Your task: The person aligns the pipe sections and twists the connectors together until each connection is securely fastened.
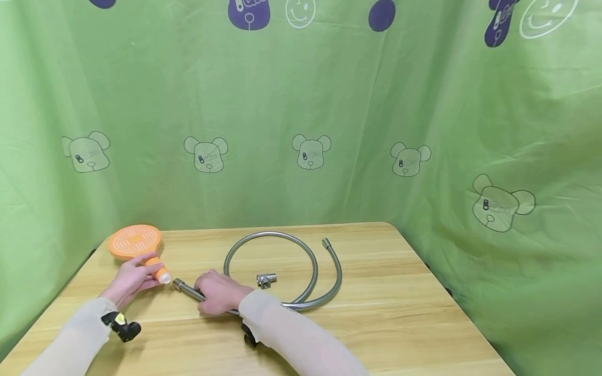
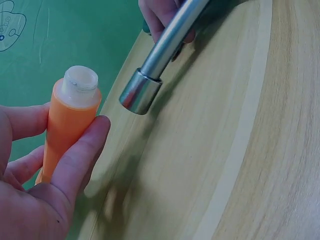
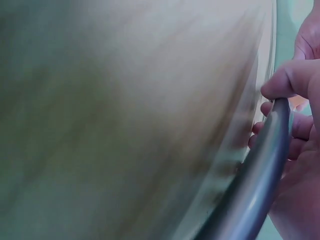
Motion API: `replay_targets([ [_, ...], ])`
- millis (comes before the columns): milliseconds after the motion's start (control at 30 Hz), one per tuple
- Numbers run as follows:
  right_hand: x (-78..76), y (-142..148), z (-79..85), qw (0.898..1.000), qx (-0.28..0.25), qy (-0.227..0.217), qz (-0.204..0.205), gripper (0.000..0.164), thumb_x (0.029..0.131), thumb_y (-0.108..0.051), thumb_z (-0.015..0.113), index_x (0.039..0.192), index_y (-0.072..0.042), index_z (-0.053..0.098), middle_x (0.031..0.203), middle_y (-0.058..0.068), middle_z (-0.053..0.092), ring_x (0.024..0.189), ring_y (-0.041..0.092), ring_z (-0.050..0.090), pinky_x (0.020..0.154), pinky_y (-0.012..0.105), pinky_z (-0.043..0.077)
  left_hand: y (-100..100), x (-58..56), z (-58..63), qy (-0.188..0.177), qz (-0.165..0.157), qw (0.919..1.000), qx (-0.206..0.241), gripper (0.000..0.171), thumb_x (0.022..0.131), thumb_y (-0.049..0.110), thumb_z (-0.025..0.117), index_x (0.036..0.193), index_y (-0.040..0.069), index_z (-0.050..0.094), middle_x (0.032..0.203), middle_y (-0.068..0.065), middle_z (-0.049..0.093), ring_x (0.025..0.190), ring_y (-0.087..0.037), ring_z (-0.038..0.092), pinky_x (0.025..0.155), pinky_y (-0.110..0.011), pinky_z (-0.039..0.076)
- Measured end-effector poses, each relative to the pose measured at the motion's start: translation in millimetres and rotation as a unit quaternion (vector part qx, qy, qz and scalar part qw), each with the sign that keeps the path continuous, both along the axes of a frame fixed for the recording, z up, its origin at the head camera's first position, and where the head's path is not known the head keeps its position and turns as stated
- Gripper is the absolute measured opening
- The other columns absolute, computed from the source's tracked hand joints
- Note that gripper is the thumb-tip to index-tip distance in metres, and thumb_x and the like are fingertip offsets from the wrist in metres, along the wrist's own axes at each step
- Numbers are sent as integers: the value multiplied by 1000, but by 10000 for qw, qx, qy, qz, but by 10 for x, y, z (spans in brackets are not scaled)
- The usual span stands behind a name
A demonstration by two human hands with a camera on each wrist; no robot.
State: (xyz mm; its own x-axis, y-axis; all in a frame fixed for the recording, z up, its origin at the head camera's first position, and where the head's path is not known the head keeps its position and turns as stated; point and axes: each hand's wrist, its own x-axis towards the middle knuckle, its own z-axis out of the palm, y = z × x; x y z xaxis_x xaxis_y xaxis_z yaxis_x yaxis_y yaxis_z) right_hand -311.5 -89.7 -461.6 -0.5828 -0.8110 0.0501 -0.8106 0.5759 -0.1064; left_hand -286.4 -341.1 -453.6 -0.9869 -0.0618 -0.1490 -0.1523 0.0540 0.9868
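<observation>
An orange shower head (image 1: 135, 241) is at the left of the table, and my left hand (image 1: 133, 279) grips its handle (image 2: 67, 127). The handle's white threaded end (image 2: 80, 82) points toward the hose. My right hand (image 1: 220, 292) holds a grey metal shower hose (image 1: 308, 256) a little behind its end, with thumb and fingers around it in the right wrist view. The hose's metal end nut (image 2: 141, 92) faces the threaded end, with a small gap between them. The rest of the hose loops on the table; its other end (image 1: 326, 243) lies to the right.
A small chrome tee-shaped valve (image 1: 266, 280) lies inside the hose loop, just beyond the right forearm. The wooden table (image 1: 400, 313) is bordered by a green patterned curtain (image 1: 263, 193) at the back and sides.
</observation>
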Motion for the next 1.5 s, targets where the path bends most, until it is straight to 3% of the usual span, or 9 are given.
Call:
replay_targets([
  [200,-14,-26,-29,9980,-544,-229,-238,18,83,-27,76,99,-22,69,86,-15,57,85,3,51,69,14,41,2,19,31,51,21,10000,13,75,102,8,56,158,-6,9,98,1,63,82,-9,70,80,-28,62],
  [367,-36,-33,-45,9946,-922,-145,-451,18,84,-26,76,100,-22,68,84,-15,55,82,3,50,69,15,41,-23,32,37,40,-19,9999,-136,75,102,9,57,158,-6,8,103,-2,63,83,-8,70,82,-28,62],
  [567,-6,-42,-7,9919,-1170,-147,-479,14,88,-27,74,98,-22,66,82,-15,54,78,1,50,65,12,41,-63,28,9,-22,13,9999,-135,76,102,8,56,158,-5,7,128,-27,53,86,-6,69,85,-29,62],
  [633,7,-42,3,9908,-1242,-162,-510,12,91,-30,72,96,-22,65,80,-15,54,75,0,50,61,12,41,-65,27,6,-29,24,9998,-170,77,102,9,57,158,-5,7,132,-29,50,86,-6,69,85,-29,62],
  [833,29,-50,35,9836,-1622,-383,-695,21,96,-39,67,89,-21,61,75,-14,52,63,0,48,52,12,40,-47,33,43,45,46,9996,-290,78,102,11,58,158,-4,6,110,-9,63,85,-7,71,85,-29,62],
  [1067,80,-65,109,9746,-1901,-799,-875,19,97,-34,66,87,-21,58,70,-12,52,56,1,46,47,14,42,-14,51,96,101,71,9998,-152,79,101,9,59,158,-3,5,114,-13,60,86,-6,70,89,-31,61],
  [1233,74,-91,106,9704,-1961,-993,-998,16,97,-32,66,89,-20,60,68,-12,53,55,1,46,47,15,43,-8,59,127,71,156,9992,-349,79,102,12,59,159,-2,7,113,-9,61,85,-6,70,88,-29,61],
  [1400,58,-120,93,9674,-1996,-1121,-1086,12,96,-28,68,102,-18,66,71,-13,55,56,1,48,49,15,44,-1,64,144,100,179,9985,-498,79,101,14,60,158,-3,9,109,-6,61,83,-6,70,85,-28,61],
  [1500,61,-135,94,9640,-2039,-1281,-1128,21,95,-24,69,115,-18,67,73,-14,56,57,1,49,49,16,46,-4,62,140,103,177,9983,-540,79,101,13,61,158,-3,10,107,-5,62,83,-7,70,84,-28,61],
])
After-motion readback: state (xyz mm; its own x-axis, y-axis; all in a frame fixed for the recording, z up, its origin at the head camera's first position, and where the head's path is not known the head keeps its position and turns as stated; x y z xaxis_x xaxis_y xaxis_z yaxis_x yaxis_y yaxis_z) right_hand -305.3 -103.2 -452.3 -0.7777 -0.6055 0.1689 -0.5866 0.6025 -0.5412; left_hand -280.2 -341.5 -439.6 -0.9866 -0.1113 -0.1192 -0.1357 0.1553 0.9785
